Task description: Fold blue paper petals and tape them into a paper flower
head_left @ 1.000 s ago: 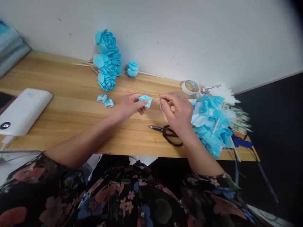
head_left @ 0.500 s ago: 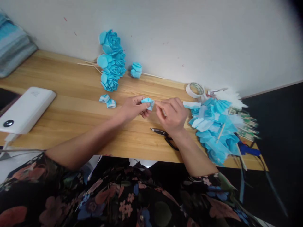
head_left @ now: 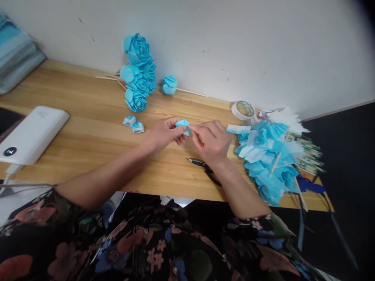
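Note:
My left hand (head_left: pixel 166 134) pinches a small folded blue paper piece (head_left: pixel 183 126) over the middle of the wooden table (head_left: pixel 88 128). My right hand (head_left: pixel 211 141) is closed, its fingertips pressed against the right side of that same paper piece; what else it may hold between the fingers I cannot make out. Black scissors (head_left: pixel 202 166) lie on the table just under my right wrist. Two small folded blue pieces (head_left: pixel 133 123) lie left of my left hand.
Finished blue paper roses on sticks (head_left: pixel 137 72) lie by the wall, a single one (head_left: pixel 169 84) beside them. A tape roll (head_left: pixel 243 110) and a heap of blue paper with sticks (head_left: pixel 268 154) fill the right. A white power bank (head_left: pixel 27 134) lies at left.
My right hand has moved left from near the tape ring to meet the blue paper piece in my left hand. The view shifted slightly.

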Action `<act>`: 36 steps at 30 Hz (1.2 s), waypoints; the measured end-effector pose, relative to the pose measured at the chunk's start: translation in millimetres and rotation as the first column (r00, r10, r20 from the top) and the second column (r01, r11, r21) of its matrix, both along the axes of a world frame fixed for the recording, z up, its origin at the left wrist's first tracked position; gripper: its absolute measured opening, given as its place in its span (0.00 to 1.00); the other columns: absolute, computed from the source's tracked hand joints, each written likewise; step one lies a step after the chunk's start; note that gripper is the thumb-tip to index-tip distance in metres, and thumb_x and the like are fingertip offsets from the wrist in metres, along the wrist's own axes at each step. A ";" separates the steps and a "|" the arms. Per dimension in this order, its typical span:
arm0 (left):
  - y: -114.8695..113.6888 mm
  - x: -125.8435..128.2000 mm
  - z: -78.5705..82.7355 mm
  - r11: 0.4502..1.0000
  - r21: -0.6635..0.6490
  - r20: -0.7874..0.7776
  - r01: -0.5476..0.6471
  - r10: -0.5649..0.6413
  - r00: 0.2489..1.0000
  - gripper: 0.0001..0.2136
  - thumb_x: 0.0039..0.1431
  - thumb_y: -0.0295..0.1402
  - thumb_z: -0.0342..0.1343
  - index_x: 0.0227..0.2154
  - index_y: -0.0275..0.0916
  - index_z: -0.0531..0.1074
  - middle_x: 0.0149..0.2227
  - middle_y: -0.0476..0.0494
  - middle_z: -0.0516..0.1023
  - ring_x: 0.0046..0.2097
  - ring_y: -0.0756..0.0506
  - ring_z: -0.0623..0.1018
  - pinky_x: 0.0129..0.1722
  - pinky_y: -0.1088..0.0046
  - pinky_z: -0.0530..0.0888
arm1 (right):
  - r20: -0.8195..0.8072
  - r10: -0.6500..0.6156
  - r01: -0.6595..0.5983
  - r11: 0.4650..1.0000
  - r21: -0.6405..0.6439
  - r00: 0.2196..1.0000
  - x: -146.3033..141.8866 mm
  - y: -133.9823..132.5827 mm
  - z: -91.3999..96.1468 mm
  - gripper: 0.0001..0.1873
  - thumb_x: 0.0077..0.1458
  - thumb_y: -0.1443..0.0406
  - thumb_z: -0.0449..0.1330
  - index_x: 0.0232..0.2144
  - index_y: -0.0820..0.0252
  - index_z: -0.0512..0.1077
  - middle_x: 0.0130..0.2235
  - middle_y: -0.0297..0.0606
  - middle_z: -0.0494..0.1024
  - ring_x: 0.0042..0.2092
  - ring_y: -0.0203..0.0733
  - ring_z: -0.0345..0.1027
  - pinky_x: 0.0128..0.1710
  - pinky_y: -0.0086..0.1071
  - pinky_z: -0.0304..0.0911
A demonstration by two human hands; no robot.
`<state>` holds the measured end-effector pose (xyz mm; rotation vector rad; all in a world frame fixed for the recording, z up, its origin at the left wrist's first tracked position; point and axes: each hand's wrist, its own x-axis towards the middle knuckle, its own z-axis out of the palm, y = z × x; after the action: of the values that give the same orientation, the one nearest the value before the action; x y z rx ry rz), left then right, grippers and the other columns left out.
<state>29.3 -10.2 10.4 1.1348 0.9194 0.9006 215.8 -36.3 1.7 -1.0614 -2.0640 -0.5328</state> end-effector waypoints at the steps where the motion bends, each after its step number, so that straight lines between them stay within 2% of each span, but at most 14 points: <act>1: 0.2 0.0 -0.1 1.000 -0.004 0.001 -0.003 0.003 1.000 0.09 0.64 0.22 0.60 0.27 0.36 0.75 0.24 0.49 0.80 0.25 0.53 0.78 0.28 0.79 0.76 | 0.009 -0.001 0.002 1.000 -0.010 1.000 -0.2 0.0 -0.1 0.13 0.71 0.68 0.58 0.37 0.52 0.82 0.33 0.37 0.85 0.35 0.42 0.76 0.37 0.39 0.72; 7: 0.9 -1.9 -2.5 1.000 -0.010 0.017 -0.007 0.008 1.000 0.06 0.63 0.25 0.63 0.29 0.35 0.76 0.26 0.48 0.81 0.27 0.52 0.79 0.30 0.78 0.77 | -0.056 0.115 -0.116 0.993 -0.026 0.992 -0.9 -0.4 -0.4 0.11 0.70 0.70 0.58 0.40 0.53 0.80 0.34 0.37 0.85 0.36 0.42 0.75 0.37 0.39 0.69; 13: 0.4 -0.9 -1.9 0.998 -0.059 0.055 -0.013 0.017 0.998 0.07 0.64 0.24 0.63 0.28 0.34 0.76 0.24 0.47 0.80 0.27 0.52 0.79 0.31 0.78 0.76 | -0.019 0.049 -0.051 0.994 -0.096 0.999 -2.7 -0.3 -2.0 0.13 0.72 0.68 0.57 0.37 0.54 0.81 0.34 0.38 0.85 0.36 0.41 0.74 0.38 0.37 0.69; 18: 1.2 0.6 2.6 0.990 -0.141 0.104 -0.018 0.033 0.994 0.09 0.65 0.21 0.56 0.29 0.33 0.76 0.25 0.46 0.81 0.26 0.52 0.79 0.31 0.77 0.76 | -0.005 0.058 -0.058 0.997 -0.051 0.998 -3.0 -0.2 -2.8 0.13 0.72 0.69 0.58 0.37 0.58 0.82 0.34 0.38 0.84 0.36 0.40 0.72 0.37 0.35 0.67; 21: 2.5 -0.5 3.9 0.985 -0.172 0.141 -0.018 0.043 0.989 0.11 0.67 0.20 0.53 0.28 0.33 0.75 0.24 0.46 0.80 0.25 0.51 0.79 0.31 0.76 0.76 | 0.049 0.020 -0.015 0.995 -0.098 0.999 -3.7 -2.2 -3.9 0.14 0.72 0.69 0.56 0.42 0.58 0.83 0.35 0.39 0.84 0.37 0.42 0.72 0.37 0.37 0.67; 24: 4.8 -2.1 2.2 0.987 -0.161 0.171 -0.018 0.046 0.984 0.11 0.67 0.21 0.53 0.29 0.33 0.75 0.24 0.46 0.80 0.26 0.51 0.80 0.33 0.76 0.77 | 0.096 0.006 0.003 0.995 -0.099 0.995 -6.0 -4.4 -5.8 0.17 0.72 0.69 0.54 0.51 0.63 0.83 0.36 0.42 0.85 0.38 0.44 0.74 0.38 0.38 0.66; 27: 7.4 -2.8 -0.4 0.988 -0.152 0.153 -0.022 0.045 0.987 0.10 0.68 0.22 0.53 0.31 0.33 0.76 0.25 0.45 0.81 0.26 0.52 0.80 0.33 0.77 0.77 | 0.053 0.007 0.000 0.989 -0.148 0.999 -6.1 -4.5 -6.7 0.19 0.72 0.67 0.53 0.54 0.64 0.82 0.36 0.43 0.85 0.39 0.46 0.76 0.39 0.40 0.68; 29: 8.2 -2.8 -1.4 0.989 -0.148 0.117 -0.018 0.035 0.992 0.10 0.69 0.22 0.53 0.31 0.33 0.76 0.26 0.45 0.82 0.26 0.52 0.80 0.32 0.77 0.77 | -0.102 0.008 -0.035 0.963 -0.268 0.995 -2.7 -2.7 -6.0 0.19 0.74 0.63 0.52 0.52 0.59 0.82 0.38 0.43 0.87 0.41 0.46 0.78 0.43 0.41 0.71; 31: 7.7 -2.8 -1.6 0.991 -0.133 0.065 -0.005 0.014 0.998 0.11 0.69 0.23 0.53 0.30 0.34 0.75 0.27 0.45 0.82 0.25 0.52 0.80 0.30 0.77 0.76 | -0.334 -0.036 -0.107 0.910 -0.400 0.942 3.1 0.4 -5.2 0.19 0.75 0.58 0.52 0.50 0.55 0.81 0.42 0.41 0.87 0.43 0.45 0.80 0.46 0.41 0.74; 33: 6.3 -3.0 -0.6 0.995 -0.097 0.013 0.009 -0.008 1.000 0.12 0.69 0.23 0.53 0.29 0.34 0.75 0.25 0.46 0.81 0.24 0.52 0.78 0.28 0.78 0.74 | -0.525 -0.095 -0.212 0.842 -0.495 0.846 9.4 4.2 -5.3 0.18 0.74 0.53 0.53 0.52 0.53 0.79 0.45 0.40 0.87 0.44 0.44 0.81 0.45 0.39 0.76; 36: 3.8 -3.8 2.6 0.999 -0.021 -0.058 0.040 -0.042 0.997 0.12 0.69 0.23 0.54 0.28 0.35 0.75 0.24 0.48 0.79 0.24 0.53 0.76 0.27 0.79 0.73 | -0.656 -0.087 -0.420 0.704 -0.572 0.749 14.9 9.2 -7.8 0.22 0.70 0.48 0.59 0.56 0.52 0.76 0.46 0.39 0.86 0.45 0.43 0.80 0.46 0.39 0.77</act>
<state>25.5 -6.4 13.0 1.1639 0.9476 0.8269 230.7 -27.1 -6.1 -1.1966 -1.6792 0.7343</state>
